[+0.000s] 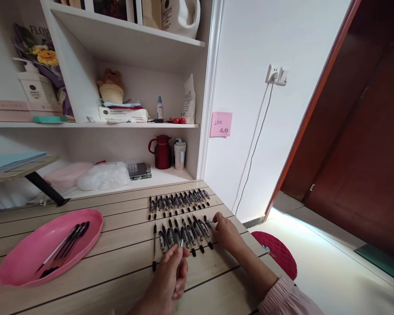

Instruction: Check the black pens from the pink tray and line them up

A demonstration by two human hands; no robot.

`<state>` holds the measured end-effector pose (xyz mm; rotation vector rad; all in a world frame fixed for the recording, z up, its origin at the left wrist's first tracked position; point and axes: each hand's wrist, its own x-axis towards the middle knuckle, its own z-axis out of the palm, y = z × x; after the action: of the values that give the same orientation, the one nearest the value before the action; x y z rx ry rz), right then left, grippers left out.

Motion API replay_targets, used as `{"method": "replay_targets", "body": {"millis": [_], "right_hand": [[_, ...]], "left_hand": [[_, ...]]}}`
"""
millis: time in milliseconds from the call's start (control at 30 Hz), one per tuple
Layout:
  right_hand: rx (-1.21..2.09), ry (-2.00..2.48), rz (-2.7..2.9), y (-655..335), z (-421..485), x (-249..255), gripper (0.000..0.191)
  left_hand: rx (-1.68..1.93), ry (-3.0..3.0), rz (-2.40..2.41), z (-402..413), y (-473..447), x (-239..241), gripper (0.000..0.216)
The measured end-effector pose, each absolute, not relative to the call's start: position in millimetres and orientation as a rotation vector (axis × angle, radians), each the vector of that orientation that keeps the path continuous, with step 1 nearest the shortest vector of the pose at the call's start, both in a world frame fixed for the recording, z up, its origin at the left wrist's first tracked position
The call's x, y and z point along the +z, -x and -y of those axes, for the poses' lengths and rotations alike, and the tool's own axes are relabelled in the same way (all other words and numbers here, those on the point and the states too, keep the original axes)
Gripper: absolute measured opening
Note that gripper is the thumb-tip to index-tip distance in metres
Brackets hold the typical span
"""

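My left hand [171,274], at the front middle of the table, is closed around a black pen [182,236] that points up and away from me. To its right, my right hand [228,232] pinches a short clear piece with a black end, which looks like a pen cap [209,222], at the right end of the near row. This near row of pens and caps [192,234] lies just beyond my left hand. A lone pen [154,247] lies at its left end. Behind it runs a second row of pens and caps [177,202].
On the left of the wooden table [118,262], a pink tray [95,218] holds several pens. White shelves [170,173] behind carry a dark red jug [162,152], a cup [180,154] and a plastic bag [104,176]. A red round stool seat [279,256] stands right.
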<state>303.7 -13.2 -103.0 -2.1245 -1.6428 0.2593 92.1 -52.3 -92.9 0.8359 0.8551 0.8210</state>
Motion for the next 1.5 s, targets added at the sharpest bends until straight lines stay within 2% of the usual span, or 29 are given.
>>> {"method": "replay_targets", "body": {"millis": [133, 267, 400, 1067, 1500], "right_hand": [[0.359, 2.014, 1.517, -307.2, 19.6, -90.6, 0.027], [0.842, 1.486, 1.249, -290.2, 18.2, -67.6, 0.016], [1.184, 1.036, 1.017, -265.4, 13.3, -55.3, 0.026], [1.394, 0.932, 0.997, -246.5, 21.0, -63.7, 0.027], [1.56, 0.832, 0.926, -250.5, 21.7, -70.9, 0.019]], "left_hand": [[0.794, -0.898, -0.868, 53.1, -93.5, -95.0, 0.035], [0.771, -0.972, -0.865, 56.6, -95.5, -92.8, 0.037], [0.751, -1.002, -0.85, 56.7, -95.2, -91.1, 0.038], [0.711, -1.048, -0.881, 54.6, -94.1, -94.4, 0.03], [0.734, -1.142, -0.873, 57.2, -93.3, -91.8, 0.029]]}}
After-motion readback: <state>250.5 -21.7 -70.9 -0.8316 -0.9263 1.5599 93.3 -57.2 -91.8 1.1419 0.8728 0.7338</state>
